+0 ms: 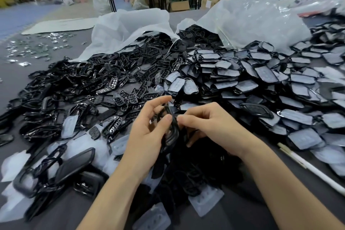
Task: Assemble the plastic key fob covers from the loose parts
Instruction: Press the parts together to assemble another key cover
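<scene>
head view: two hands, left hand (147,129) and right hand (211,127), pinch one black cover (172,129).

Desk (63,56) dark grey. Left heap of frames (71,84) glossy black; button plates (113,82) black with rows of cut-outs. Right heap of covers (265,73) pale grey-blue, black-rimmed. Held cover part (172,130) black. Bags (252,15) translucent white, pen (308,168) white, small clips (39,46) silver.

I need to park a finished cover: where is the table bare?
Bare table at far left, between the shiny bits and black frame pile; another patch between the forearms at the near edge. Centre and right are crowded.
</scene>
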A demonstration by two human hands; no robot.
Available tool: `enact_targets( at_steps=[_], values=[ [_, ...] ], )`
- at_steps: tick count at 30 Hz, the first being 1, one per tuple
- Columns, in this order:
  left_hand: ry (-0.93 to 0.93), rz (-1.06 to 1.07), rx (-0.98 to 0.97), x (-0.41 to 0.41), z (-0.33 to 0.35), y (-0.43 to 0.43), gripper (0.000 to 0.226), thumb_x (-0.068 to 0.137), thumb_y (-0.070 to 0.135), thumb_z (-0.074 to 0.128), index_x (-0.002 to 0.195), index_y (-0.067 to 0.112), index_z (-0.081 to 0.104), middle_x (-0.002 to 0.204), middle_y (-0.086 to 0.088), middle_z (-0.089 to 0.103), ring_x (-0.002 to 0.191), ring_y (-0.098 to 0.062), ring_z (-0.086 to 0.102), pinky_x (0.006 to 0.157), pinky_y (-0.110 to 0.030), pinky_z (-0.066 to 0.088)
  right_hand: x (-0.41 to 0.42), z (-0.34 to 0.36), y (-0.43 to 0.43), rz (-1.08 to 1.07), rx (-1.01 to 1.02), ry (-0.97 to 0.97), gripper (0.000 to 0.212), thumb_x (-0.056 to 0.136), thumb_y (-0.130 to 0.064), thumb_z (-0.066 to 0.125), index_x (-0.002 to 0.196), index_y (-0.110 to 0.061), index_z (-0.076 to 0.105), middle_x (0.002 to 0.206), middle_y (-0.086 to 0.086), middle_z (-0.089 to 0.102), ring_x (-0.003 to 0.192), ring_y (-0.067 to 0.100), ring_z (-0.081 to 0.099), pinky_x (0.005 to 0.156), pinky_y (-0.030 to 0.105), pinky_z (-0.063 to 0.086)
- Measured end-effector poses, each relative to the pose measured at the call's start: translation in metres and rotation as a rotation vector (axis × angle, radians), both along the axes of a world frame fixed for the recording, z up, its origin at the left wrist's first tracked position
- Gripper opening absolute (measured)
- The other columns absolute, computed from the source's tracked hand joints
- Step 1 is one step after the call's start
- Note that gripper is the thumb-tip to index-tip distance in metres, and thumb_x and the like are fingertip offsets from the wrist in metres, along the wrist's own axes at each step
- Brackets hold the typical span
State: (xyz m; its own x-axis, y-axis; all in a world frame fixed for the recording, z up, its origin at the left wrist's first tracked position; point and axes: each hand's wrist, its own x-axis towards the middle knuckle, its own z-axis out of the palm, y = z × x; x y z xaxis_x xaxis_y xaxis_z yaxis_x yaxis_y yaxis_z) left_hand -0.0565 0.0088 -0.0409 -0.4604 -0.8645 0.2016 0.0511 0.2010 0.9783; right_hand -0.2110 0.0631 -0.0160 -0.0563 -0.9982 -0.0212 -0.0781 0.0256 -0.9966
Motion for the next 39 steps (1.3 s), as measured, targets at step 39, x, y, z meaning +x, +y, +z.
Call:
enact_targets(
  at_steps=[39],
  values=[
    [-0.097, 0.137, -0.190, -0.011, -0.001, 0.017, 0.040, 0.080, 0.009, 0.075, 0.104, 0.040, 0.067, 0.085, 0.004, 0.070, 0.079, -0.013, 0.068, 0.076, -0.035, 0.058, 0.001, -0.012, 0.016, -0.263, -0.044, -0.449, 0.022, 0.069, -0.004, 0.067, 0.090, -0.005, 0.071, 0.088, 0.013, 0.073, 0.081, 0.020, 0.071, 0.068, 0.026, 0.057]
  ],
)
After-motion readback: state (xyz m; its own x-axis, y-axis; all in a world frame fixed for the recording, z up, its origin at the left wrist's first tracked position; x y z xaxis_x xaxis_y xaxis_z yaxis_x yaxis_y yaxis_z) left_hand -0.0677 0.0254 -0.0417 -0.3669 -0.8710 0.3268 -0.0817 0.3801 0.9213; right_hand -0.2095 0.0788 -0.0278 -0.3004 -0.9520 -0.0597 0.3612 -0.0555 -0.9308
